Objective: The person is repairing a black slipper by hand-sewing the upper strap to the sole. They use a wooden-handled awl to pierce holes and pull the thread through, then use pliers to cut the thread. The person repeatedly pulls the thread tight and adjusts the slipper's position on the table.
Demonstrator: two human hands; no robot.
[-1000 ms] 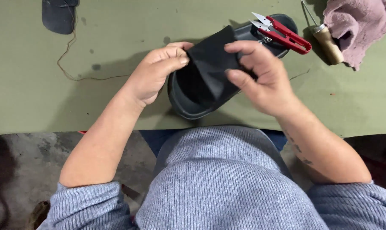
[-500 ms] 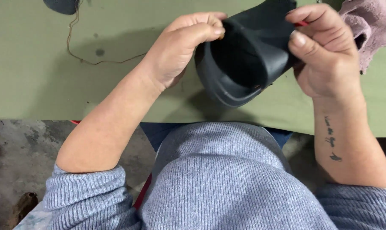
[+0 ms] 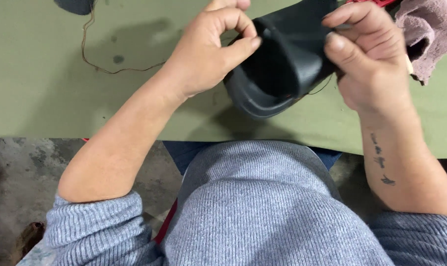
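A black slide sandal is held tilted above the green table, its opening turned toward me. My left hand pinches the left side of the sandal's upper strap between thumb and fingers. My right hand grips the right side of the strap, fingers curled over its top. The sandal's far end runs out of view at the top edge.
A thin brown thread trails over the table at the upper left, leading to a dark object at the top edge. A mauve cloth lies at the upper right, with a bit of red handle beside it.
The sandal has been lifted off the table and tipped up toward me. Both hands have shifted their grip on the strap, and the view has moved closer, so the red snips are mostly cut off.
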